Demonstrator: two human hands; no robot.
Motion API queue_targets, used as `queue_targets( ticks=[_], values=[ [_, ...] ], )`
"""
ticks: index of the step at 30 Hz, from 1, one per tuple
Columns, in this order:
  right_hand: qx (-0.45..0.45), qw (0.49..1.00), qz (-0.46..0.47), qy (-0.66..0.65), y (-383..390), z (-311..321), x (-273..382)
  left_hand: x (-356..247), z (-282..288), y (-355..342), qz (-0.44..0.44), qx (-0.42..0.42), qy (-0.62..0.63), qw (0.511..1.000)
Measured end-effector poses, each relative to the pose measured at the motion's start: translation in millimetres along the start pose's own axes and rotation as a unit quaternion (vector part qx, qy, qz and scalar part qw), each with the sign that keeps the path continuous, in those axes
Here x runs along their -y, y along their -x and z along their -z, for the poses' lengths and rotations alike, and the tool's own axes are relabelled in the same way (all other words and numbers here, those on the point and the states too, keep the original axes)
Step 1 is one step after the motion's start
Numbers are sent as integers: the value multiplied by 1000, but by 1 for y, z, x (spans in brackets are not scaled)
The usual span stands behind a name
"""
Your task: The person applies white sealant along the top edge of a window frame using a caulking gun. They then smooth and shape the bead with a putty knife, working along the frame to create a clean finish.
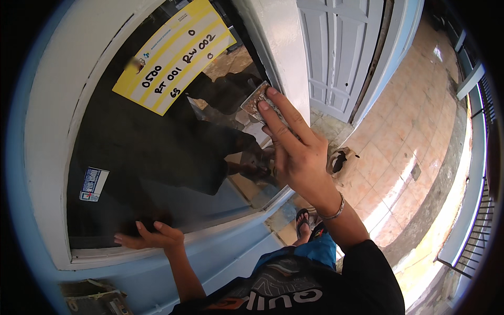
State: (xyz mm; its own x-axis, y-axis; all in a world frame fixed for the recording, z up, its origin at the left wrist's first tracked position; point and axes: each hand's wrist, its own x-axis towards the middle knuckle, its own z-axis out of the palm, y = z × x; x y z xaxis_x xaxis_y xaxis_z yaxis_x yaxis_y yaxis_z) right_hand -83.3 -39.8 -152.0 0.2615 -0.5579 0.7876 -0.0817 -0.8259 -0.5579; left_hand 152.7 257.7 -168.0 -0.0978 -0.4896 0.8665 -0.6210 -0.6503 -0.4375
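My right hand is raised against a dark window pane, near its right edge. Its fingers press a small, flat rectangular piece, brown with whitish specks, onto the glass beside the frame. I cannot make out exactly what kind of tool or pad this is. Low on the pane, close to the bottom frame, my left hand is open, fingers apart and holding nothing. Whether it touches the glass is unclear. Reflections darken much of the pane.
A yellow-and-white paper is stuck high on the glass, and a small blue-and-white sticker lower left. Right of the white frame stands a panelled grey door. Beyond are a tiled floor, a barred railing and a crumpled brownish object.
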Motion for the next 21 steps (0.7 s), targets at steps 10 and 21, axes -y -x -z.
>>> queue_targets(
  ticks=[10, 21],
  values=[
    [-70, 997, 14, -9, 0, -12, -7, 0, 2, 0, 6, 19, -36, 999],
    [-90, 995, 26, -21, 8, -22, -15, -3, 2, -1, 5, 23, -26, 999]
  ],
)
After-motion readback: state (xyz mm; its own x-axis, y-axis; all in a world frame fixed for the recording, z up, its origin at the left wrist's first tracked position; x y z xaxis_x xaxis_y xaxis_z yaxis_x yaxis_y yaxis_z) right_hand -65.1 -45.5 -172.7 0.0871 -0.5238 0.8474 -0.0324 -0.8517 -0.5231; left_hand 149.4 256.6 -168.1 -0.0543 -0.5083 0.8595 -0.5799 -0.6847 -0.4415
